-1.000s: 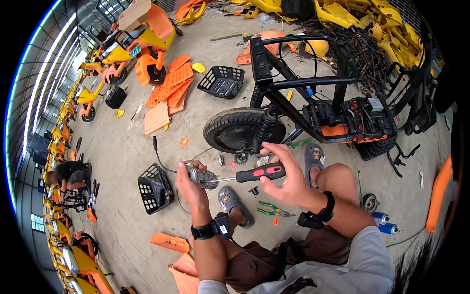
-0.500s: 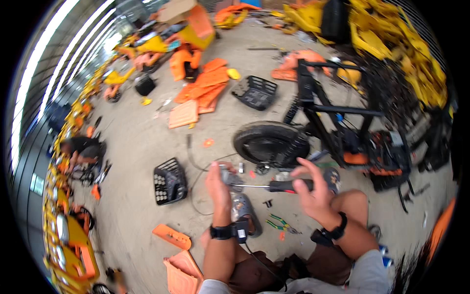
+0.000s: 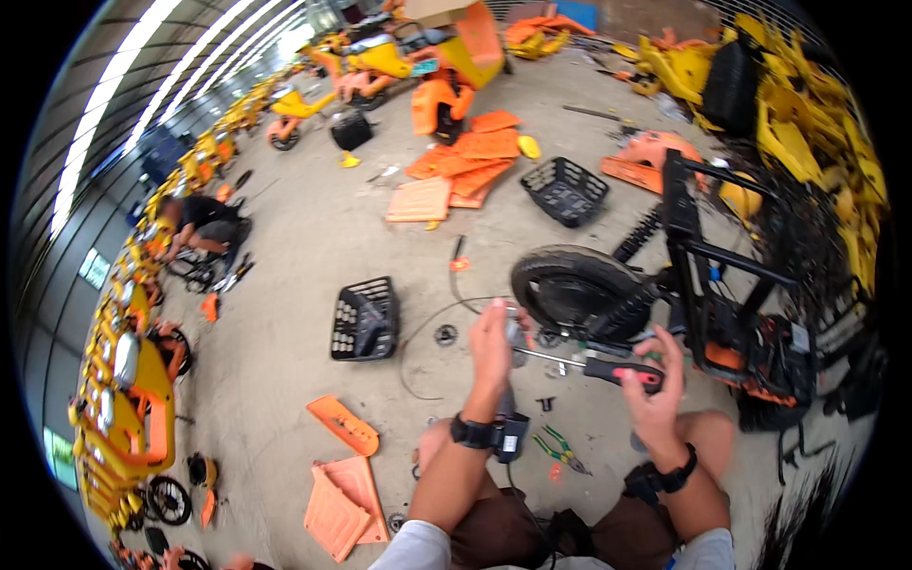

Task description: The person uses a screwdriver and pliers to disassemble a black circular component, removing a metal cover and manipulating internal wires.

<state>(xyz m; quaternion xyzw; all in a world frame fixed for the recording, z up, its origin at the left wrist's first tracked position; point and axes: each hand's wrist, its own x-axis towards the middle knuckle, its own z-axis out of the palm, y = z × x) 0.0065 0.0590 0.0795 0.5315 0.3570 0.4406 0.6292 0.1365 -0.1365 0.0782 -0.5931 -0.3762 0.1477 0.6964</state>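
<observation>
My left hand (image 3: 489,350) is closed, fingers upright, on a small silvery metal part (image 3: 514,329) whose exact kind I cannot make out. My right hand (image 3: 657,391) grips the end of a screwdriver (image 3: 608,370) by its black and red handle, between thumb and fingers. The thin steel shaft points left, its tip at or close to the silvery part. Below it on the floor lie green-handled pliers (image 3: 562,450) and a small black bracket (image 3: 545,405). Just beyond my hands rests a black wheel (image 3: 581,290) joined to a stripped bike frame (image 3: 708,249).
Black baskets (image 3: 365,319) (image 3: 564,192) stand on the concrete. Orange panels (image 3: 344,508) lie at lower left, with more panels (image 3: 465,166) farther off. Yellow scooters (image 3: 142,408) line the left side, where another person (image 3: 211,228) crouches. Yellow body parts (image 3: 798,123) are heaped at far right.
My view has swung left, so the scene sits farther right. My right fingers, spread before, have come in around the handle. The screwdriver now tilts down toward its handle.
</observation>
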